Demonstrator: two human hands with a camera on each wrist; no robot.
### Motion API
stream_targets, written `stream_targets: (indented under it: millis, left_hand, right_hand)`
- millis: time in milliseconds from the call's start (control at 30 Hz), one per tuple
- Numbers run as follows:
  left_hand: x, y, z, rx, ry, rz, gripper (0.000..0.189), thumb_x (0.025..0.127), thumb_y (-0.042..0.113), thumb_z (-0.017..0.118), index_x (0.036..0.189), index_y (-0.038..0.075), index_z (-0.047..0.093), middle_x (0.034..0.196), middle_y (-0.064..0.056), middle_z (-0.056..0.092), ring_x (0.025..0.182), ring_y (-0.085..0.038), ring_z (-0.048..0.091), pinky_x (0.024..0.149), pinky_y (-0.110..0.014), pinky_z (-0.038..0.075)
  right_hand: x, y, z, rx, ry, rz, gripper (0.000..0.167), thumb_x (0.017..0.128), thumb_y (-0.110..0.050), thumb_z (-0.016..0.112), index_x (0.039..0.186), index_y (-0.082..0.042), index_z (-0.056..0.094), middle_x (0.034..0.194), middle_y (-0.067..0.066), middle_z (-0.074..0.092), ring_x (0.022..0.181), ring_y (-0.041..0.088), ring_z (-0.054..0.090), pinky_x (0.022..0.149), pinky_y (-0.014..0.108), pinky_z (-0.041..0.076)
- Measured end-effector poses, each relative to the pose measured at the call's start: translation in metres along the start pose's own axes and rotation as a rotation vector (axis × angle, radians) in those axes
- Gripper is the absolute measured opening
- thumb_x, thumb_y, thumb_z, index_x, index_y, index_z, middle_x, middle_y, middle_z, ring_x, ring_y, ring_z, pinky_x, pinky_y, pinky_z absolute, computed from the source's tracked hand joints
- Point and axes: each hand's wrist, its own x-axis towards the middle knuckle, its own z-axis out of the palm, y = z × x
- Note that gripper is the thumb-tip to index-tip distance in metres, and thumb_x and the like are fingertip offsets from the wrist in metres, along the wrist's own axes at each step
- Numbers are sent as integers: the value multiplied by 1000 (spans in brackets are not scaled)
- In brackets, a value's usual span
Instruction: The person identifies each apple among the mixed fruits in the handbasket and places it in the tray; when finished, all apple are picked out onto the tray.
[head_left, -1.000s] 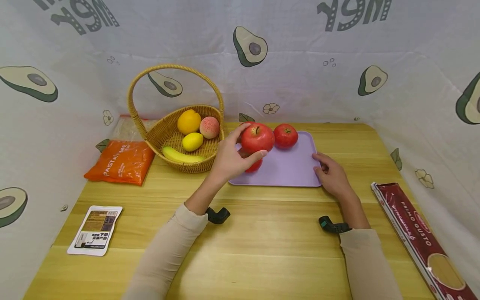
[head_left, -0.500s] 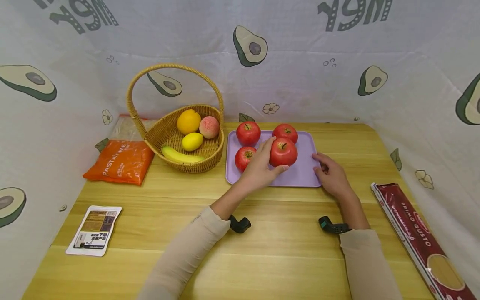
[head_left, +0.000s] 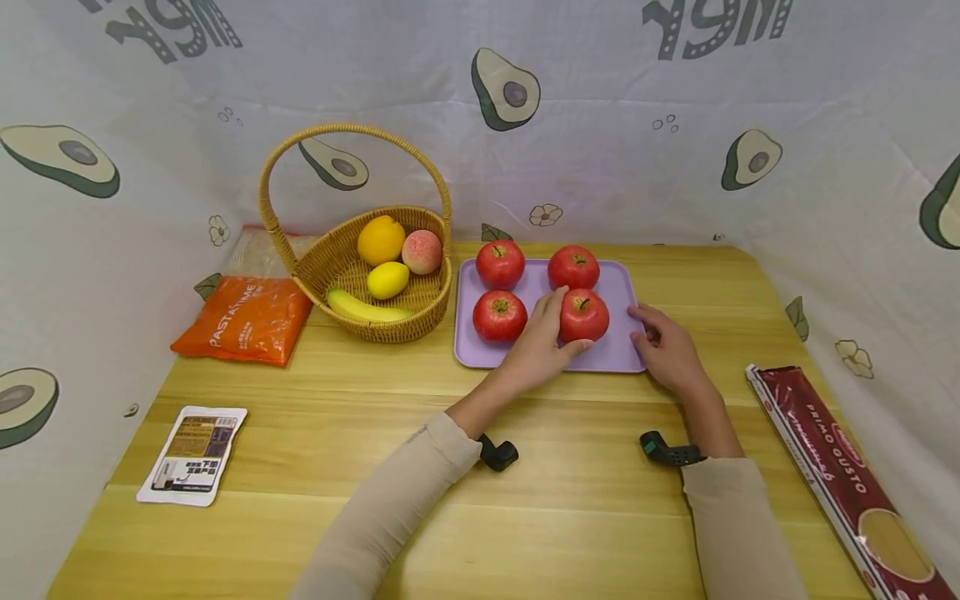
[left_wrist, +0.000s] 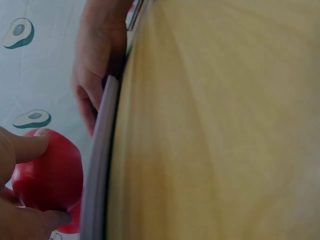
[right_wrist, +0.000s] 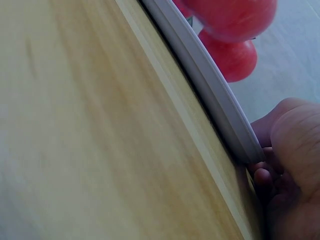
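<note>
In the head view my left hand (head_left: 534,352) holds a red apple (head_left: 585,317) between thumb and fingers, low over the front right part of a lilac tray (head_left: 621,337). The left wrist view shows the thumb on one side of this apple (left_wrist: 55,170) and fingers on the other. Three more red apples are on the tray: back left (head_left: 500,264), back right (head_left: 573,267) and front left (head_left: 499,316). At the tray's right edge my right hand (head_left: 669,352) pinches the rim, its fingertips around the tray's corner (right_wrist: 245,147) in the right wrist view.
Left of the tray stands a wicker basket (head_left: 397,332) with an orange, a peach, a lemon and a banana. An orange pasta bag (head_left: 251,321) lies beside it. A white pouch (head_left: 192,456) is at front left, a long red spaghetti pack (head_left: 840,467) at right.
My left hand carried the apple rightward from the back left of the tray, then lowered it at the front right. The right hand stayed on the tray's edge.
</note>
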Motion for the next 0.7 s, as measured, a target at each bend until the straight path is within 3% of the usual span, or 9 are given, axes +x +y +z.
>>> stream_targets:
  millis: [233, 567, 700]
  left_hand:
    - [4, -9, 7, 37, -3, -33, 85, 96, 30, 73, 163, 12, 23, 162, -12, 34, 146, -24, 43, 122, -40, 38]
    - [5, -13, 10, 107, -13, 7, 89, 97, 32, 72, 165, 10, 18, 167, -12, 28, 152, -25, 36, 124, -39, 33]
    - [0, -11, 5, 139, -29, 28, 89, 98, 35, 70, 166, 10, 16, 171, -13, 22, 156, -27, 30, 125, -41, 32]
  right_hand:
    - [0, 1, 0, -10, 2, -7, 47, 105, -11, 51, 151, 0, 48, 160, 25, 40, 103, 28, 48, 78, 21, 36]
    - [-1, -1, 1, -8, 8, -21, 47, 105, -10, 52, 150, 1, 49, 159, 26, 42, 101, 27, 48, 74, 14, 35]
    - [-1, -1, 0, -13, -2, -2, 47, 106, -12, 50, 151, 0, 48, 160, 25, 40, 104, 29, 48, 77, 17, 37]
